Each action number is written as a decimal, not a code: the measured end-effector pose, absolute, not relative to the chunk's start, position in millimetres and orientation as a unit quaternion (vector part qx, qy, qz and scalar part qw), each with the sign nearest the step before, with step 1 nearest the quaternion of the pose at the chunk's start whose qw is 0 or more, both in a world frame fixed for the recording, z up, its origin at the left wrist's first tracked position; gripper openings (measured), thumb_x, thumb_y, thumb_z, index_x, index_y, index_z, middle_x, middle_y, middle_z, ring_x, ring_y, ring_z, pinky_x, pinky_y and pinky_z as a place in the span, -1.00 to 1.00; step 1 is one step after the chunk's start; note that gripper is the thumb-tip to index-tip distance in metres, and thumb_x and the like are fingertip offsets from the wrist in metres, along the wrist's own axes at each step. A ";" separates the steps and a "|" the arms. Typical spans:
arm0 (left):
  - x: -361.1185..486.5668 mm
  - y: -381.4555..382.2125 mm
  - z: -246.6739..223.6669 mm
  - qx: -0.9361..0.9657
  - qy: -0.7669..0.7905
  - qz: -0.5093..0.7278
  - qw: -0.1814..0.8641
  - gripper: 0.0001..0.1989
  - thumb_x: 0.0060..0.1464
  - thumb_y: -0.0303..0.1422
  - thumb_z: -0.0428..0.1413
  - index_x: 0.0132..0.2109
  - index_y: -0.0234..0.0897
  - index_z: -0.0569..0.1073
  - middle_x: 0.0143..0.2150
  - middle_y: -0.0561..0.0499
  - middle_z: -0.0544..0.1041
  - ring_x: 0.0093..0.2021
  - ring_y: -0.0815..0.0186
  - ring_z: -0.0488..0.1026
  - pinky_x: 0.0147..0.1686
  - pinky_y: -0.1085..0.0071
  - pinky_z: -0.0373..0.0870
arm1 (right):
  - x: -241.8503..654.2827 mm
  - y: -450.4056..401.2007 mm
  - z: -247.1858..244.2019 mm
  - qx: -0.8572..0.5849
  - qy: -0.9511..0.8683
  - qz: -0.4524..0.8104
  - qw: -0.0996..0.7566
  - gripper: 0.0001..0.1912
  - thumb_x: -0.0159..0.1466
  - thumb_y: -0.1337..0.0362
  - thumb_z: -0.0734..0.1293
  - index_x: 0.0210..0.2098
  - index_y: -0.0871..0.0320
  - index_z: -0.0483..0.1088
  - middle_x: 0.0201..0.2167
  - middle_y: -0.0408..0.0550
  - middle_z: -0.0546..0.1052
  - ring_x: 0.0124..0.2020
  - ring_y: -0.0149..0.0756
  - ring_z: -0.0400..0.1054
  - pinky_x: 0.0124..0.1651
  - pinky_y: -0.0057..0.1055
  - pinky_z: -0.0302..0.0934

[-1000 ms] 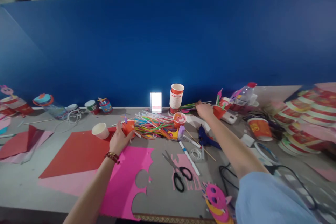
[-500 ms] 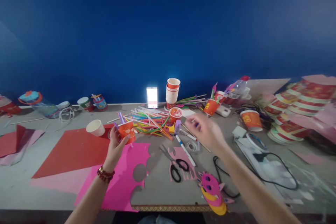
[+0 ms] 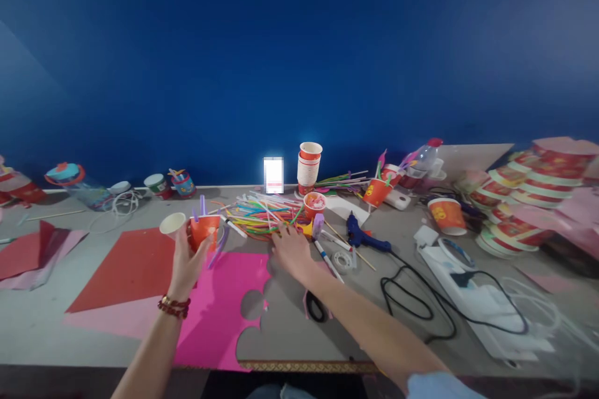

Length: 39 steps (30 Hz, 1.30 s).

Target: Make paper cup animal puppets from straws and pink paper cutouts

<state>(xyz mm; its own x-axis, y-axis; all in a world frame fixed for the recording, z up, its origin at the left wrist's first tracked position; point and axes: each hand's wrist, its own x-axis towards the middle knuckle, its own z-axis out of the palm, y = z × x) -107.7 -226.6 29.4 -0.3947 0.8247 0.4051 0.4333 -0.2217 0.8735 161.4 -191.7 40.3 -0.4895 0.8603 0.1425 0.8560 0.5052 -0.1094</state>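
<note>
My left hand (image 3: 187, 259) is wrapped round an orange-red paper cup (image 3: 204, 229) with purple strips sticking up out of it. A bent purple pipe cleaner (image 3: 219, 248) shows just right of that cup. At the near edge of a pile of coloured pipe cleaners (image 3: 255, 215), my right hand (image 3: 292, 249) reaches down with fingers stretched out; I see nothing held in it. The blue glue gun (image 3: 362, 234) lies on the table, right of that hand. My right forearm hides most of the scissors (image 3: 316, 307), leaving a black handle visible.
Bright pink paper (image 3: 210, 318) with round cut-outs and red paper (image 3: 126, 268) lie at left. A cup of pink scraps (image 3: 314, 202) and a cup stack (image 3: 309, 168) stand behind. The tape roll (image 3: 342, 260), black cord (image 3: 407, 268) and power strip (image 3: 472, 305) are at right.
My right hand has moved left from the glue gun's place to the pipe cleaners, and the gun is now uncovered. My left hand and its cup have shifted left.
</note>
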 end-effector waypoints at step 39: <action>-52.1 -204.2 28.6 0.860 0.449 0.226 0.086 -0.47 0.30 -0.14 -0.03 0.32 -0.26 0.21 0.33 -0.21 0.27 0.34 0.08 0.20 0.29 0.10 0.19 | 195.4 -273.5 2.4 -0.470 -0.598 0.472 0.446 -0.51 0.17 0.10 0.44 0.03 0.16 0.37 -0.06 0.07 0.58 -0.02 -0.03 0.45 0.09 -0.09 0.31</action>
<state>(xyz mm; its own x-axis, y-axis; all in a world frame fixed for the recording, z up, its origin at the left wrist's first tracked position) -52.1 -204.2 28.6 0.4952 0.8108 0.3120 0.7333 -0.5827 0.3503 195.4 -273.5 2.4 -0.1618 0.9828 0.0894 0.1413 0.1127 -0.9835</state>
